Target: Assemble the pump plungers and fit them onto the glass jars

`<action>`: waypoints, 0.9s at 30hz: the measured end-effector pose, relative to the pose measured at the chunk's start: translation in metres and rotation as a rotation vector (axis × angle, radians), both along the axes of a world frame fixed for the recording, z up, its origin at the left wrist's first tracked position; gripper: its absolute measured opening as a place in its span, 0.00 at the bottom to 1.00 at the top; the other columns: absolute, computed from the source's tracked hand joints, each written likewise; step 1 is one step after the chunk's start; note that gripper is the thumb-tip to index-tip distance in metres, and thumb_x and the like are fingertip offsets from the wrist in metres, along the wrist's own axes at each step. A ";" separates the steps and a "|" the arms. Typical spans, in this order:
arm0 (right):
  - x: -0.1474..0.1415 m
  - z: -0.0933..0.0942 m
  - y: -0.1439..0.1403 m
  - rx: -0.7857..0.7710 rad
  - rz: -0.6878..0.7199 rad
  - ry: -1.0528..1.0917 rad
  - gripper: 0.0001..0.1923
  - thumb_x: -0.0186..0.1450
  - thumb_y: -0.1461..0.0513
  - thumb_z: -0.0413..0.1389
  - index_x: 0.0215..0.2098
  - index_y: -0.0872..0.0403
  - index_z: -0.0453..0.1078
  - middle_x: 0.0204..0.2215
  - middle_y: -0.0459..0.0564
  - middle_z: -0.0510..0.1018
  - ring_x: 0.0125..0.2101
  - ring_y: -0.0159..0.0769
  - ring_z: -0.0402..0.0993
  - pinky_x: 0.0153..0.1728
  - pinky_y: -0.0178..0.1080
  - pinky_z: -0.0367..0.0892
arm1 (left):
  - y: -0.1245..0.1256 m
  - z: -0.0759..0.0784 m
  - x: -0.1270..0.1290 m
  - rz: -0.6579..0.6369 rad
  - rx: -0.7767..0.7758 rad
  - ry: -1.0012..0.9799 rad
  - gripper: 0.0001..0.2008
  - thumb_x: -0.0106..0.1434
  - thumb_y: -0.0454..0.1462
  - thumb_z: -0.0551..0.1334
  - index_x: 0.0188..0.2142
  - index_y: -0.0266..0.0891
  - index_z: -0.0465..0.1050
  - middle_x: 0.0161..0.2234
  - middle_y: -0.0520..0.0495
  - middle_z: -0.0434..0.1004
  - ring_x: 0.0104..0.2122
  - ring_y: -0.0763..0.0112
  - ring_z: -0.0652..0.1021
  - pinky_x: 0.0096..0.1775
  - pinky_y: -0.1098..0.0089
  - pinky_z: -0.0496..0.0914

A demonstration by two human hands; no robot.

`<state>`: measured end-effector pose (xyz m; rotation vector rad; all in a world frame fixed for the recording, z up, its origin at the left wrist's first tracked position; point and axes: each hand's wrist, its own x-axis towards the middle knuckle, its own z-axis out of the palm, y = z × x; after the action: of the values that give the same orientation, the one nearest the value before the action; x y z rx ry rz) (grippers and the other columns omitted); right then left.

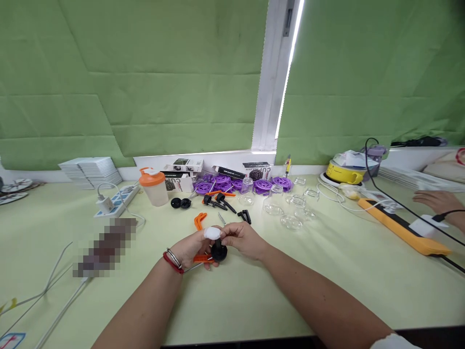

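My left hand [192, 248] and right hand [242, 238] fingers grasp a white-capped black knob [217, 245], before empty glass jars [290, 213] and the shaker bottle [154, 187].

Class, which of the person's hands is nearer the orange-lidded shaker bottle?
Left. The left hand lies below-right of the orange-lidded shaker bottle; the right hand is farther right.
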<state>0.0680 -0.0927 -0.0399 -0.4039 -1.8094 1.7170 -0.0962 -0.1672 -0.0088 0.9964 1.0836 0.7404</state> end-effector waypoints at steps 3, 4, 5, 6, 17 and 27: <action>-0.001 0.000 -0.001 -0.010 -0.004 -0.008 0.09 0.51 0.60 0.64 0.28 0.56 0.72 0.27 0.46 0.76 0.31 0.34 0.72 0.38 0.39 0.65 | 0.000 -0.002 -0.001 0.003 0.000 -0.007 0.16 0.54 0.48 0.57 0.38 0.42 0.62 0.30 0.47 0.70 0.24 0.65 0.76 0.19 0.73 0.63; -0.001 -0.001 -0.001 -0.014 -0.004 -0.007 0.09 0.51 0.60 0.64 0.28 0.56 0.71 0.26 0.46 0.76 0.30 0.33 0.72 0.37 0.39 0.65 | 0.000 -0.003 -0.002 0.000 0.001 -0.010 0.16 0.54 0.48 0.57 0.38 0.42 0.63 0.30 0.47 0.70 0.24 0.65 0.76 0.19 0.73 0.63; -0.001 -0.001 -0.002 -0.017 -0.005 -0.005 0.09 0.51 0.60 0.64 0.28 0.56 0.71 0.26 0.45 0.76 0.29 0.33 0.71 0.36 0.38 0.65 | 0.000 -0.003 -0.002 -0.005 0.004 -0.013 0.16 0.54 0.48 0.57 0.38 0.42 0.63 0.31 0.47 0.70 0.24 0.65 0.76 0.20 0.73 0.63; -0.002 -0.002 -0.002 -0.018 -0.009 -0.002 0.09 0.51 0.60 0.64 0.27 0.56 0.71 0.25 0.45 0.75 0.28 0.32 0.71 0.35 0.38 0.65 | 0.000 -0.002 -0.002 -0.011 0.006 -0.015 0.16 0.54 0.48 0.57 0.38 0.42 0.63 0.31 0.47 0.70 0.24 0.65 0.76 0.20 0.73 0.63; 0.001 0.003 -0.008 0.077 -0.117 -0.046 0.08 0.50 0.61 0.63 0.27 0.55 0.71 0.25 0.44 0.74 0.27 0.31 0.69 0.32 0.36 0.65 | -0.002 0.007 0.003 0.012 -0.005 0.018 0.21 0.53 0.50 0.57 0.43 0.42 0.62 0.29 0.47 0.71 0.23 0.67 0.75 0.20 0.73 0.62; 0.003 0.006 -0.011 0.079 -0.140 -0.072 0.09 0.49 0.62 0.64 0.26 0.56 0.71 0.24 0.43 0.73 0.26 0.30 0.67 0.31 0.35 0.64 | -0.002 0.005 0.002 0.001 0.001 0.012 0.20 0.54 0.49 0.56 0.43 0.43 0.62 0.29 0.47 0.71 0.23 0.66 0.75 0.21 0.72 0.62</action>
<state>0.0705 -0.1042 -0.0342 -0.5517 -1.8474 1.5491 -0.0947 -0.1694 -0.0034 1.0026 1.0947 0.7369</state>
